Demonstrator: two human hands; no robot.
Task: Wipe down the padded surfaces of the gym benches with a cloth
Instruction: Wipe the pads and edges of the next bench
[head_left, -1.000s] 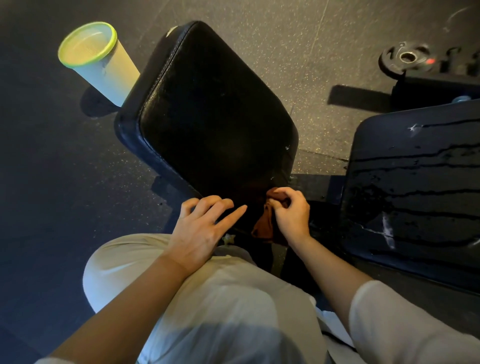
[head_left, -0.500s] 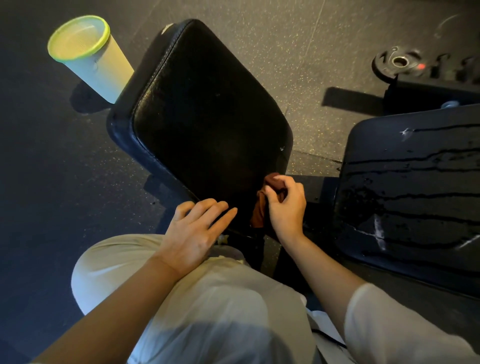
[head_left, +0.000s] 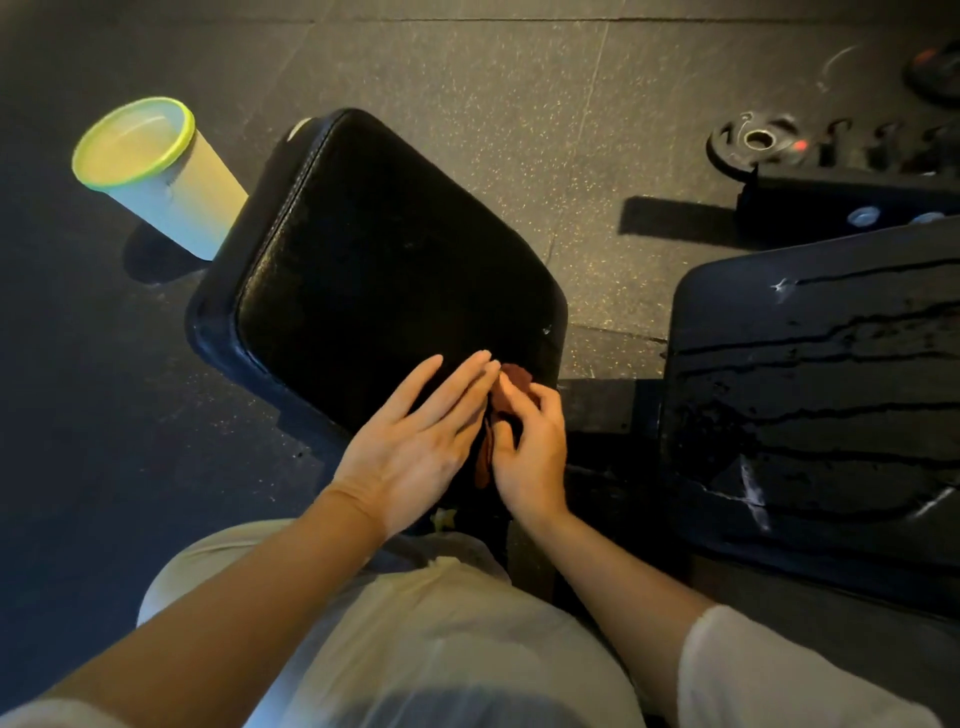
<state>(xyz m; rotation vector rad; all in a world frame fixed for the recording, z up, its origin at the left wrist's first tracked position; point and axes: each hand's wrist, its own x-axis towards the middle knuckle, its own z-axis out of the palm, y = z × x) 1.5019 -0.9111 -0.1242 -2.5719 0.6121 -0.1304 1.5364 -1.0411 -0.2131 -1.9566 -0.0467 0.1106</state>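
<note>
A black padded bench seat (head_left: 374, 291) lies in front of me, angled up to the left. A small reddish-brown cloth (head_left: 506, 402) sits at its near right corner. My right hand (head_left: 530, 452) grips the cloth with curled fingers and thumb. My left hand (head_left: 415, 447) lies flat beside it with straight fingers, its fingertips touching the cloth and the pad's near edge. A second black pad (head_left: 831, 395), cracked and streaked, lies to the right.
A pale bin with a green rim (head_left: 156, 176) stands on the floor left of the seat. A weight plate (head_left: 753, 143) and dark equipment (head_left: 852, 200) lie at the far right. My knee in light trousers (head_left: 415, 623) fills the bottom.
My left hand has slid right and forward until its fingertips meet the cloth. My right hand has kept its grip on the cloth at the pad's corner.
</note>
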